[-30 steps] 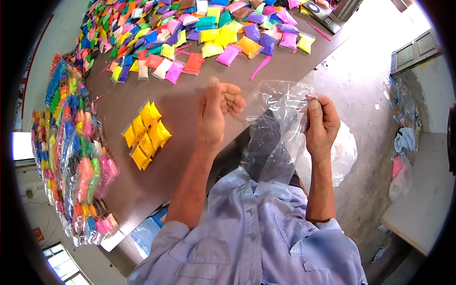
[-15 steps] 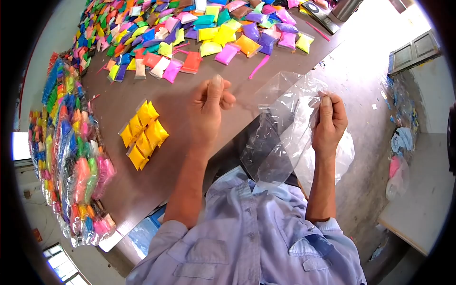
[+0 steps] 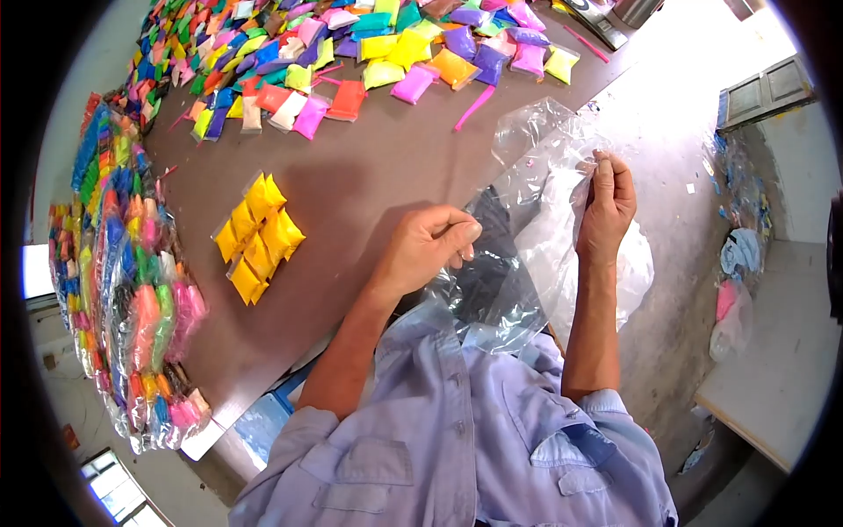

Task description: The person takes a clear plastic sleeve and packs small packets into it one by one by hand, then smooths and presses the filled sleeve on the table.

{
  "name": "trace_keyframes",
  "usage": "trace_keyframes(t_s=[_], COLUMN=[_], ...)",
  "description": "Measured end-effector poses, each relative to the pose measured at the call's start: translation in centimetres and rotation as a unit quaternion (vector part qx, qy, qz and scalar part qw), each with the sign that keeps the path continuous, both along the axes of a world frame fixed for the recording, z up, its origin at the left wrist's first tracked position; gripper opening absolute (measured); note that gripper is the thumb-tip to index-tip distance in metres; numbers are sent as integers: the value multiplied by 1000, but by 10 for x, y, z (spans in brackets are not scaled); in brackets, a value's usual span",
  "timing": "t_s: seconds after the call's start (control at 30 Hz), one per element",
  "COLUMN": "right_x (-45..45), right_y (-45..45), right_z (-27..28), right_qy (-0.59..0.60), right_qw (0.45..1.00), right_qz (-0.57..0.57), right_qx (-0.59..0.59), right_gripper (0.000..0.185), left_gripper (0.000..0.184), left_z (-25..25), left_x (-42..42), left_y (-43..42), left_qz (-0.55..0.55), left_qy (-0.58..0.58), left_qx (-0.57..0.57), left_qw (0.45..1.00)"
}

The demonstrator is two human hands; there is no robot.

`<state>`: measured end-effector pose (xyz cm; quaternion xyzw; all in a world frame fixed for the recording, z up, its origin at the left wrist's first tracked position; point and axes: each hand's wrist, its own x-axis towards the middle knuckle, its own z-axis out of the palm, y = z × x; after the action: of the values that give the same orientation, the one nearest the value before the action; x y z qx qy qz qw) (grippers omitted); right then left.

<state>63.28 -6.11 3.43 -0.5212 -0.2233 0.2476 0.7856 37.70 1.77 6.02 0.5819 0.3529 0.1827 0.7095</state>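
My right hand (image 3: 608, 206) pinches the upper edge of a clear plastic bag (image 3: 500, 281), which hangs down toward my lap. Beside the bag, above the table's front edge, my left hand (image 3: 430, 246) is closed with thumb against curled fingers. Whether anything is between those fingers I cannot make out. On the table to the left lies a group of several small yellow packets (image 3: 261, 233), set close together in rows. A whitish plastic bag (image 3: 634, 281) shows behind my right wrist.
Loose packets in many colours (image 3: 386, 48) cover the far side of the brown table (image 3: 334, 176). Bundles of filled clear bags (image 3: 132, 290) stand along its left edge. A pink strip (image 3: 474, 107) lies near the loose packets. A metal container (image 3: 634, 9) stands at the far right.
My left hand has come down and to the right, closer to the clear bag. My right hand keeps its pinch, slightly higher, and the bag's upper part has spread upward.
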Motion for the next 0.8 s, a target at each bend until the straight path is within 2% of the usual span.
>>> trace_keyframes(t_s=[0.23,0.3,0.33,0.4,0.47,0.53,0.67,0.8], right_x=[-4,-1,-1,1,2,12,4,-11], right_y=[4,6,7,10,13,16,17,35], right_z=[-4,-3,-3,1,4,1,7,13], right_qy=[-33,-31,-30,-30,-17,-46,-33,9], right_qw=[999,998,998,998,998,993,996,998], right_qz=[-34,-54,-52,-61,-54,-106,-81,-64], right_qx=[-18,-22,-21,-16,-3,13,15,17], right_gripper=[18,18,18,18,18,17,17,16], left_gripper=[24,25,25,27,27,25,24,24], left_z=[-5,-2,2,9,1,-5,-6,1], left_x=[-19,-20,-21,-23,-30,-45,-64,-82], left_y=[-9,-15,-21,-34,-42,-42,-43,-34], left_qz=[17,41,42,20,-4,7,83,124], left_qy=[8,-22,-21,2,28,66,10,24], left_qx=[16,-57,-56,-163,-131,-134,-89,-30], left_qw=[1000,997,997,986,991,989,992,992])
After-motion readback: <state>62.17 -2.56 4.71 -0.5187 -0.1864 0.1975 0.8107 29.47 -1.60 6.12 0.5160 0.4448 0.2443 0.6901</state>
